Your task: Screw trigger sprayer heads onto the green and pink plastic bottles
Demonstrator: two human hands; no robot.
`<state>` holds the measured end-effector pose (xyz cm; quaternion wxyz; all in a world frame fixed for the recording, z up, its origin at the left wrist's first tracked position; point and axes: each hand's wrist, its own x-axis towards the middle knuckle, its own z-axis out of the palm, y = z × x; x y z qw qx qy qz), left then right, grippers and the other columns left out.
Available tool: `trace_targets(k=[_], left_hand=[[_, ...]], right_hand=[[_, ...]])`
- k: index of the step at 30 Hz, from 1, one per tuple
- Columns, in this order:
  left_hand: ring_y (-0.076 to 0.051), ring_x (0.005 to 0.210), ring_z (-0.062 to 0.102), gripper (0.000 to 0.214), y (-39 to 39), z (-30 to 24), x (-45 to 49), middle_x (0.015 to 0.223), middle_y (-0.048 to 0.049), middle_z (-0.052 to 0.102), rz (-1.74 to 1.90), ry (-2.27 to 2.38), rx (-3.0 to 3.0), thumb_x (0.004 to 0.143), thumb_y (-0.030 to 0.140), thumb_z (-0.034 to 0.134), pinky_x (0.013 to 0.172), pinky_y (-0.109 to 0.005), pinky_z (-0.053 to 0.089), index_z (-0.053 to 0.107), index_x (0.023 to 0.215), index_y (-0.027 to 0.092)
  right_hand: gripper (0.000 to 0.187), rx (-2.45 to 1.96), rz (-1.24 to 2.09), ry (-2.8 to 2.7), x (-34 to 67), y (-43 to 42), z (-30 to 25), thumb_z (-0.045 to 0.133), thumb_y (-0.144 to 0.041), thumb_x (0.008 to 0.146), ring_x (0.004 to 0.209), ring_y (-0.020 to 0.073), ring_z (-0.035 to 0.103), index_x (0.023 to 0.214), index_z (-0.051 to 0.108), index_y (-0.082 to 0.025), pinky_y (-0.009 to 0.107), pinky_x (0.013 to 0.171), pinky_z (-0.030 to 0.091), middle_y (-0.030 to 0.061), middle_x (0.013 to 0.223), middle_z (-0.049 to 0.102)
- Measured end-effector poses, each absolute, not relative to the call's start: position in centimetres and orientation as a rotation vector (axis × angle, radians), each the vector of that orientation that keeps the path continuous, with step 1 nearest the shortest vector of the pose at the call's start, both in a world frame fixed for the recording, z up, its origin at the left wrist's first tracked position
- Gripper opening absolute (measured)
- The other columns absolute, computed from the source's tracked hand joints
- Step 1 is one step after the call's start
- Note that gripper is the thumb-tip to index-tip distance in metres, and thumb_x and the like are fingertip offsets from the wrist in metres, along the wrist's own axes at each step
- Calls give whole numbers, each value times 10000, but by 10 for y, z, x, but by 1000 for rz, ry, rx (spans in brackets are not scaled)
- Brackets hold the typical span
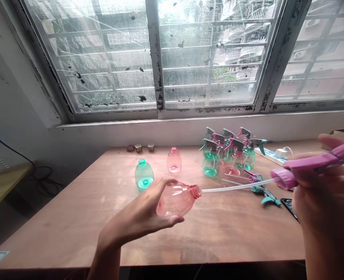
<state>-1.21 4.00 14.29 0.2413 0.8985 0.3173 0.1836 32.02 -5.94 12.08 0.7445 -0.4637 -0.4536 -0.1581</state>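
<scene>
Wooden table (72,217), long and brown, set under a grimy sliding window (157,58) with barred panes. Right hand (320,194), at the right edge of the view above the table, fingers closed around a pink spray head (306,167) held level, nozzle end to the right. Left hand (142,214), raised over the middle of the table, fingers and thumb wrapped about the body of a pink bottle (177,199), which lies on its side in the air with its open neck towards the right. Cluster of assembled spray bottles (227,155), green and pink, standing at the back of the table. Dip tube (236,187), thin and clear, running from the spray head leftwards, its tip right at the mouth of the held bottle; whether it has entered cannot be told. Green empty bottle (144,174) and pink empty bottle (173,160), upright, uncapped, near each other behind the left hand. Loose spray heads (262,190), lying flat below the tube. White power strip (272,154) beside the cluster. Three small brown pots (139,147) by the wall.
</scene>
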Motion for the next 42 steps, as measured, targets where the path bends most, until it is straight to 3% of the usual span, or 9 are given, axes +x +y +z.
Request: trace_targets(k=[5,11,14,19,26,31,35,39,42], left_hand=[[-354,1421,611,708,40,140,-6,1536,-88,649,617,737,2527,882,457,885,1192,-496,528,559,1496,325],[-324,1508,533,758,41,134,3,1596,-69,598,913,740,2600,912,449,879,1254,-504,476,497,1561,366],[-324,1468,580,782,40,133,5,1578,-67,611,945,731,2620,889,458,897,1215,-491,519,500,1557,375],[-333,1459,591,780,38,134,6,1579,-76,613,969,680,2684,900,436,892,1207,-517,527,490,1566,384],[-346,1459,580,746,37,135,7,1594,-79,607,955,621,2808,951,438,841,1198,-540,524,467,1594,391],[-349,1463,576,689,41,133,10,1582,-79,620,946,600,2832,975,418,817,1176,-512,538,489,1578,364],[-332,1392,639,570,49,127,16,1511,-82,666,842,673,2774,964,342,796,1138,-470,560,563,1484,313],[-325,1368,660,490,54,125,21,1491,-83,677,785,732,2690,955,334,767,1120,-453,572,598,1414,294],[-332,1329,683,527,55,126,21,1488,-97,682,759,754,2576,955,386,761,991,-425,638,576,1440,298]], right_hand=[[402,-945,-210,-1109,298,-43,110,922,-359,852,738,262,735,1232,798,-408,510,713,671,42,1319,782],[271,-929,468,-1278,267,-25,101,821,-425,974,638,181,703,1170,800,-238,302,542,624,53,923,805],[343,-983,557,-1406,268,-21,103,807,-517,967,660,184,687,1150,834,-227,318,570,624,80,1006,814],[427,-1119,497,-1549,275,-23,110,944,-564,810,904,281,781,1091,835,-261,358,724,670,70,1061,826],[360,-1107,397,-1595,271,-25,105,894,-553,864,661,220,694,985,822,-222,321,542,555,38,801,781],[400,-1124,615,-1565,272,-18,102,893,-575,860,596,180,641,934,803,-193,286,521,485,0,672,703],[468,-991,829,-1610,282,-6,102,797,-639,934,677,169,709,990,779,-175,277,606,564,54,884,769],[797,-1022,713,-1589,298,3,98,846,-724,841,860,240,760,1408,620,-211,323,656,624,107,1121,771],[1066,-970,532,-1601,320,3,93,771,-917,729,1224,358,710,1561,502,-308,501,970,642,144,1385,706]])
